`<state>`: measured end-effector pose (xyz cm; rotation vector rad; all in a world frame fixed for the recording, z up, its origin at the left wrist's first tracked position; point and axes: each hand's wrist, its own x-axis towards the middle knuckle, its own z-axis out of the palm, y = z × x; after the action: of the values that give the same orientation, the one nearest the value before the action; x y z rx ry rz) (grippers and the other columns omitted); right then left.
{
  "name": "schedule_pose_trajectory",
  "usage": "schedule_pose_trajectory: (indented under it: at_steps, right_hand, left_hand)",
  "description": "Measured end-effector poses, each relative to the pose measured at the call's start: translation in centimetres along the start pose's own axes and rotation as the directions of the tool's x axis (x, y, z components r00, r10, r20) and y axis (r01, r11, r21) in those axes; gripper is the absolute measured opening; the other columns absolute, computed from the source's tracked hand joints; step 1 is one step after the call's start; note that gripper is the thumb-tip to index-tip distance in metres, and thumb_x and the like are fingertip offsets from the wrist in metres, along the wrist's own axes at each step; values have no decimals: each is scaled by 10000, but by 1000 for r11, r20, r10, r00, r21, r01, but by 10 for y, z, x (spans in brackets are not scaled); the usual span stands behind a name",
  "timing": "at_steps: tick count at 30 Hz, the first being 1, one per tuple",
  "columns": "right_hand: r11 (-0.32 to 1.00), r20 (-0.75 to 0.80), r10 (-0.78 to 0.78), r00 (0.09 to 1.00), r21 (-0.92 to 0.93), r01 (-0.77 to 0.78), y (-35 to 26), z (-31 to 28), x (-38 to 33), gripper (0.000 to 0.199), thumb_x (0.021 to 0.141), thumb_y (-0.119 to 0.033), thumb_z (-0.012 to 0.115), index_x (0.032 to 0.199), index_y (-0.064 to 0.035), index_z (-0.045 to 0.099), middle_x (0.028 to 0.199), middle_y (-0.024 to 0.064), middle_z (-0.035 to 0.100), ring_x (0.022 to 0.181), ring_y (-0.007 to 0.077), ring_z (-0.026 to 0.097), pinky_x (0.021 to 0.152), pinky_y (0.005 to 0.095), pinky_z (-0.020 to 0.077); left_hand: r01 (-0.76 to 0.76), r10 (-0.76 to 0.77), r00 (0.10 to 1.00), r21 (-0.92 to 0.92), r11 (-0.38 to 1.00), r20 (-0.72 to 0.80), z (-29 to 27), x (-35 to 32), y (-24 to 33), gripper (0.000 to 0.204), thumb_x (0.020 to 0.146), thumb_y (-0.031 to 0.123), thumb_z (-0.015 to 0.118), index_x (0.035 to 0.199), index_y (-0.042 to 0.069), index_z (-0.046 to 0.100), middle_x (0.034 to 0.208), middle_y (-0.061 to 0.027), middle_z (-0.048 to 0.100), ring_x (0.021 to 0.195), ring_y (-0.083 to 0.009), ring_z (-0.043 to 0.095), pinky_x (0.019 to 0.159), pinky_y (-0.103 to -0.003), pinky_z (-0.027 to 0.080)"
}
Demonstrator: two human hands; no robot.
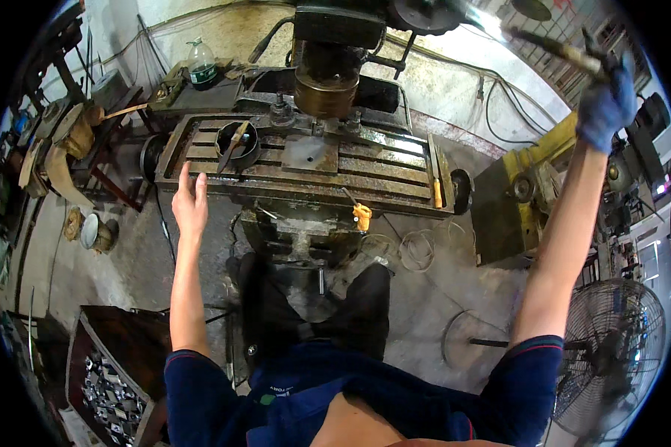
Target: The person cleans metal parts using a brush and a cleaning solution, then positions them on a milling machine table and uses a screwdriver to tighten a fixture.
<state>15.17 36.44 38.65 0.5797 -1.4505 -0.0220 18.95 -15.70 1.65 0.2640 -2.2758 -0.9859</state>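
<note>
My left hand [189,205] is bare, with thumb and fingers apart and nothing in it, just off the front left edge of a slotted milling machine table [395,179]. Close beyond it stands a dark round pot [249,153] with a brush-like tool [235,145] leaning across its rim. My right hand [604,108], in a blue glove, is raised at the far right. Its fingers are closed round a blurred long bar with dark and tan sections [563,52]; its exact kind does not show. A flat metal plate [306,158] lies mid-table under the machine's spindle head [326,86].
A yellow-handled tool [437,194] lies at the table's right end; an orange piece [361,216] sits at its front. A floor fan [604,357] stands lower right, a bin [78,372] of small metal parts lower left. Cables [417,249] loop on the floor.
</note>
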Motion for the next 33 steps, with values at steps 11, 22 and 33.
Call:
schedule_pose_trajectory:
  at_steps: [11, 22, 33]
  right_hand:
    - [168, 717, 676, 170, 75, -983, -173, -27, -319, 186, 838, -173, 544, 779, -21, 632, 741, 35, 609, 643, 143, 538, 601, 251, 443]
    - [-375, 894, 188, -406, -316, -871, -311, -1, -444, 285, 761, -262, 691, 965, -89, 591, 807, -28, 537, 712, 84, 488, 651, 256, 423]
    - [-324, 902, 419, -104, 41, -945, -280, -4, -381, 332, 783, -210, 686, 1052, -74, 546, 712, -71, 472, 570, 26, 408, 520, 197, 363]
  left_hand:
    - [-170, 141, 985, -470, 866, -95, -43, 99, 121, 369, 893, 267, 523, 1088, -42, 569, 653, -32, 573, 474, -58, 470, 441, -203, 378]
    - [-465, 352, 880, 434, 771, 318, -271, 69, 123, 328, 855, 251, 563, 1102, 35, 579, 715, -88, 604, 559, -114, 506, 530, -274, 427]
    - [370, -566, 812, 624, 689, 144, -428, -152, 2, 341, 763, 147, 616, 1076, 16, 588, 809, -166, 638, 713, -212, 619, 674, -324, 478]
